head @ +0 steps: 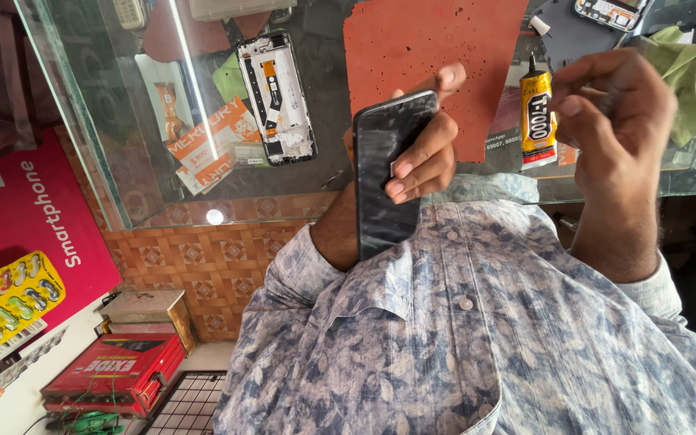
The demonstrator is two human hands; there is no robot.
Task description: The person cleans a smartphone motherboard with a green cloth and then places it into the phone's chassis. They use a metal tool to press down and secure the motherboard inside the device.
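The left hand wraps around a dark phone, held upright above the glass table, fingers curled over its edge. The right hand is pinched together; on what, I cannot tell. The phone looks thin, stiff, smooth and breakable, safest gripped by its long sides.

The phone is showing a glossy black glass face, smudged and dusty. The counter is gleaming as clear glass, reflecting light. The red mat is looking matt and pitted, perhaps rubber. The green cloth is lying soft and crumpled; the glue tube is shining, metal-like.
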